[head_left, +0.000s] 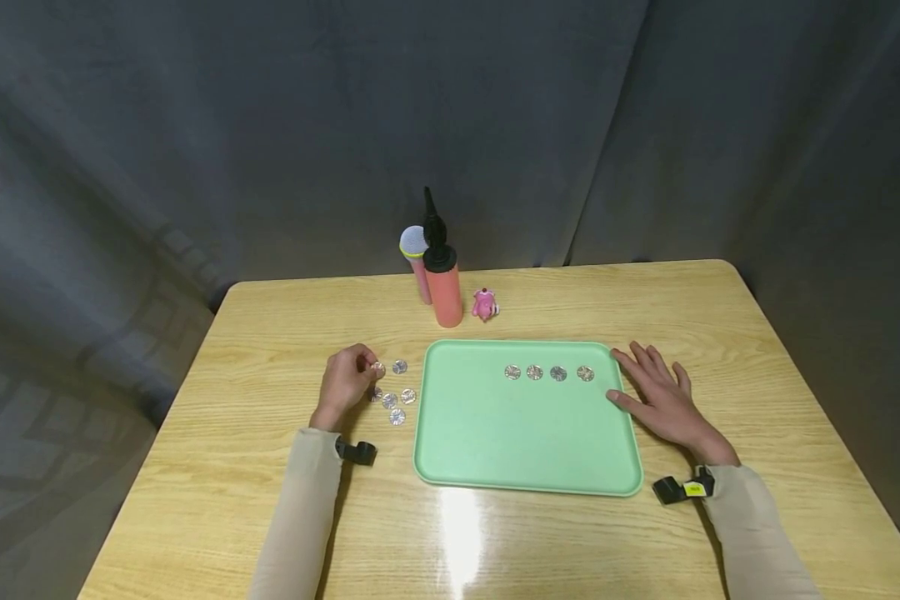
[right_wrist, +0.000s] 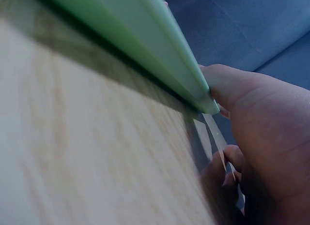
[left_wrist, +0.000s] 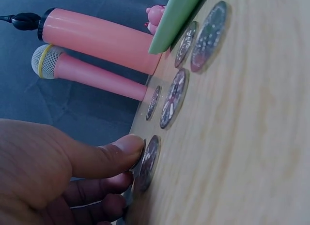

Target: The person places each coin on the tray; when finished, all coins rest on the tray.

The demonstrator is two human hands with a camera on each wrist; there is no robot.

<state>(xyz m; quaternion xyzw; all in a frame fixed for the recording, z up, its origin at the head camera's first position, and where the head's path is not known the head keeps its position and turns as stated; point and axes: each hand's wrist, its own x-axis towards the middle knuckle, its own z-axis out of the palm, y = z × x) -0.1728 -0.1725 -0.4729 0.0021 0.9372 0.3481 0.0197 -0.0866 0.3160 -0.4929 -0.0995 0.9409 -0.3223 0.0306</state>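
Observation:
My left hand point(head_left: 345, 382) pinches a shiny round disc point(head_left: 378, 367), coin-like, between thumb and fingers, left of the tray. Several similar patterned discs point(head_left: 390, 401) lie loose on the table beside this hand; in the left wrist view one disc point(left_wrist: 151, 163) lies just past the thumb. The mint-green tray point(head_left: 525, 442) bears a row of several more discs point(head_left: 535, 372) near its far edge. At the tray's right side, my right hand point(head_left: 663, 404) rests with fingers spread, its thumb over the rim. The right wrist view shows that thumb against the tray's edge point(right_wrist: 189, 70).
Behind the tray stand a pink toy microphone point(head_left: 414, 242) and a coral cylinder point(head_left: 446, 296) with a black pointed top. A small pink figurine point(head_left: 485, 305) is to their right. Dark curtains point(head_left: 420, 125) hang beyond the wooden table point(head_left: 210, 450).

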